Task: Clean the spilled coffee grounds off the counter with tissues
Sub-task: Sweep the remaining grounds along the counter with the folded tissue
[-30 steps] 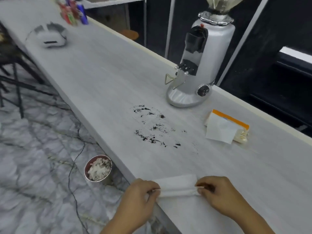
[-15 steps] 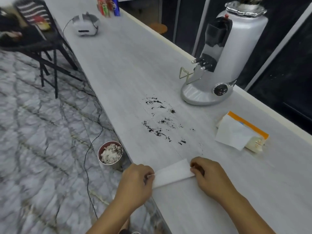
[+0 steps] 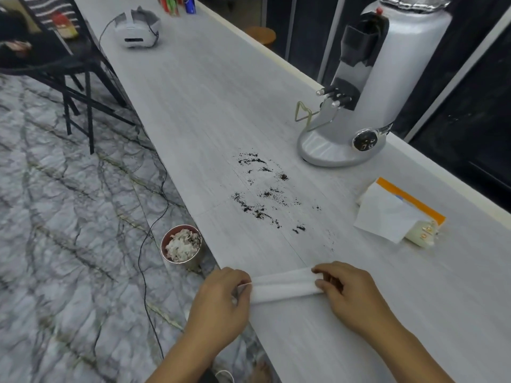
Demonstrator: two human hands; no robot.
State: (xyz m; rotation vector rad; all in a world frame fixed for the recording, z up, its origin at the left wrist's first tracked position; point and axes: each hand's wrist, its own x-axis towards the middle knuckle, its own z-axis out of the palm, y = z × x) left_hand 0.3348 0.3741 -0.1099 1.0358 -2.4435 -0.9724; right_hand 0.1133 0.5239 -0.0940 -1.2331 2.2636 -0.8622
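White tissue (image 3: 284, 284), dark grounds (image 3: 265, 194)

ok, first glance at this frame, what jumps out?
Dark coffee grounds lie scattered in the middle of the counter, just in front of the tall silver grinder. At the near edge the left hand and right hand pinch the two ends of a folded white tissue. An orange-trimmed tissue pack lies right of the spill.

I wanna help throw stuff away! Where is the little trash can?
In the head view, the little trash can stands on the floor left of the counter, close by its edge, just ahead of the left hand.
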